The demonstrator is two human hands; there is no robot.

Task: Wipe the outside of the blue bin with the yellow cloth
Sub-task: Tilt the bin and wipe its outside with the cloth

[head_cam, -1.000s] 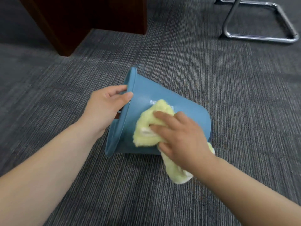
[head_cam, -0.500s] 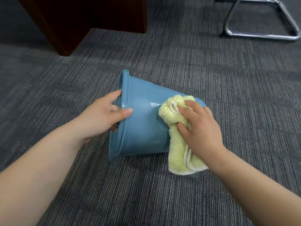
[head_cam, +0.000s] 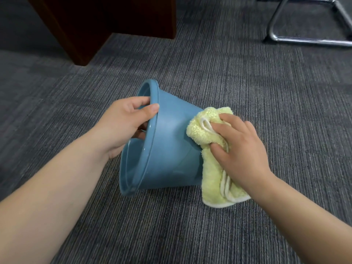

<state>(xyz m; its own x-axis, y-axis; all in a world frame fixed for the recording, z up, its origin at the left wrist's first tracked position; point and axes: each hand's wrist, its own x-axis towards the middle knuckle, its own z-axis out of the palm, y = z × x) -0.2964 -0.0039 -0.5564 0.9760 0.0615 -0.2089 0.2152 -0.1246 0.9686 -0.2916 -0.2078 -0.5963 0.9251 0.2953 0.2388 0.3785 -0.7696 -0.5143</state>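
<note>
I look down on a grey ribbed carpet (head_cam: 247,92) that fills nearly the whole view; at the top left stands dark reddish-brown wooden furniture (head_cam: 91,21), cut off by the upper edge, and at the top right a chrome tube chair base (head_cam: 304,41) rests on the floor, only its lower loop showing. The blue bin (head_cam: 167,149) lies tipped on its side on the carpet in the middle, its open mouth turned to the left and toward me, its narrow bottom end pointing right. My left hand (head_cam: 122,126) grips the upper part of the rim — thumb lying on the outer edge, the other fingers (head_cam: 142,131) curled inside the mouth, so they are clamped on the rim. My right hand (head_cam: 242,149) presses the yellow cloth (head_cam: 211,170) against the bin's outer wall near its bottom end; the fingers are spread over the bunched cloth and bent into it, holding it fast. The cloth is folded and rumpled, its white-bound edges showing between my fingers, and its lower end hangs down to the carpet just beside the bin. The bin's base is hidden behind the cloth and my right hand, and the far side of the wall is out of sight. Of the inside I make out only a narrow sliver past the rim — the rest is covered by my left hand and wrist.
</note>
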